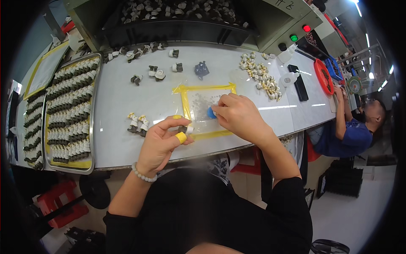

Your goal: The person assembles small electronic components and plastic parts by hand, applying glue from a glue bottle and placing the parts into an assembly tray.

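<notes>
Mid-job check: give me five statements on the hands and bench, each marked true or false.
1. The left hand holds a small white-and-dark figure. True.
2. The right hand is raised away from the worktop, touching nothing. False: it pinches a blue object.
3. A pale bead bracelet circles the left wrist. True.
4. The metal tray stands at the right end. False: it stands on the left, bearing rows of figures.
5. The black slab lies on the worktop. True.
</notes>
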The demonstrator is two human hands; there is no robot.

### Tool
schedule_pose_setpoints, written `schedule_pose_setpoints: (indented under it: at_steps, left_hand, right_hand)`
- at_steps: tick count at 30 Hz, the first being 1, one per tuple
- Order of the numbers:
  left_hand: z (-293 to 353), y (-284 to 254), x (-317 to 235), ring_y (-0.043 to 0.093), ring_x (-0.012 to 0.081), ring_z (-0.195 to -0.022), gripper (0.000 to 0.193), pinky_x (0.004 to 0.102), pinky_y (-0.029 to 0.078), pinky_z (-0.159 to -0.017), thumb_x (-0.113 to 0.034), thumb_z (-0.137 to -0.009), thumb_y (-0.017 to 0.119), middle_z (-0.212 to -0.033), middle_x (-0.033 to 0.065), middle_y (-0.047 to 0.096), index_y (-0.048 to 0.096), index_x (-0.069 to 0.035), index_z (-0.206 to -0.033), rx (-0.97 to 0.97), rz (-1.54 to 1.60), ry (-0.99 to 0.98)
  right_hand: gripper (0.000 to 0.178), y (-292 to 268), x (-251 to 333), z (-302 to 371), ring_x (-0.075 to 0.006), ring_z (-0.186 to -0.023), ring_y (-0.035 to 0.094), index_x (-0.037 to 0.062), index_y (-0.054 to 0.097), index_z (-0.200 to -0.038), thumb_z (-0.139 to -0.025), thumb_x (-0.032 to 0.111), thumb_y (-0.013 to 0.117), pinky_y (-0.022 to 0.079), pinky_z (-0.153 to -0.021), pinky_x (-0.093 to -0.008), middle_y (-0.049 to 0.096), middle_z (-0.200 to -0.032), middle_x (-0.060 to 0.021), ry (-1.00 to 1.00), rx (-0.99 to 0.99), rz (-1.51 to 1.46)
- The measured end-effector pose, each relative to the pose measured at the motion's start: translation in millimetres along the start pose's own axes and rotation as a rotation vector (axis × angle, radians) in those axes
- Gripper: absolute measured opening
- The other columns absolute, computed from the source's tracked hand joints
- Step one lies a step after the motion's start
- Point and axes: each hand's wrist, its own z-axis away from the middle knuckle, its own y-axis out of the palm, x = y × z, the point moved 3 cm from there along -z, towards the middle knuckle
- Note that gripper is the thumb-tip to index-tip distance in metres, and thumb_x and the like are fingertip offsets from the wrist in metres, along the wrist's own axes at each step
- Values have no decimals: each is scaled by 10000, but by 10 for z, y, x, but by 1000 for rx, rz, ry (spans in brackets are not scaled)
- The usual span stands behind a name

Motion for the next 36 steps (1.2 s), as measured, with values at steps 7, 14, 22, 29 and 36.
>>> schedule_pose_setpoints:
  at_steps: [7, 14, 22, 29, 36]
  left_hand:
    - [-61, -33, 211, 650, 189, -747, 231, 265, 542, -692, 17, -847, 610, -941, 117, 630, 570, 32, -1074, 13, 7, 20]
    - [-110, -11, 318, 663, 203, -805, 228, 284, 560, -736, -2, -866, 601, -938, 137, 646, 561, 33, -1088, 3, 27, 85]
    - [-104, 12, 319, 665, 218, -829, 242, 297, 568, -761, -1, -881, 578, -986, 155, 639, 553, 42, -1117, -14, 34, 97]
    - [-99, 19, 356, 641, 209, -936, 215, 334, 557, -821, 14, -868, 595, -1055, 152, 631, 586, 62, -1078, -6, 29, 128]
    - [-77, 7, 330, 656, 205, -810, 185, 308, 563, -757, 46, -862, 586, -980, 166, 640, 586, 57, -1046, -77, -103, 135]
  right_hand:
    - [206, 28, -33, 95, -226, -752, 603, 33, 688, -919, -714, 42, 674, 485, -662, -306, 610, -810, -75, 83, -87, -191]
    - [266, 79, -34, 274, -159, -767, 569, 8, 664, -1047, -781, 17, 658, 453, -701, -265, 635, -898, -91, 225, -240, -736]
    - [275, 82, 137, 272, -157, -784, 570, 7, 658, -1067, -793, 22, 671, 455, -722, -272, 634, -906, -89, 288, -178, -961]
    - [260, 33, 244, 222, -170, -795, 602, -9, 678, -1020, -760, -8, 687, 469, -687, -271, 637, -890, -91, 228, -131, -827]
    - [249, 138, 215, 232, -171, -800, 614, -8, 685, -1006, -758, 7, 688, 475, -703, -269, 648, -907, -96, 156, -127, -840]
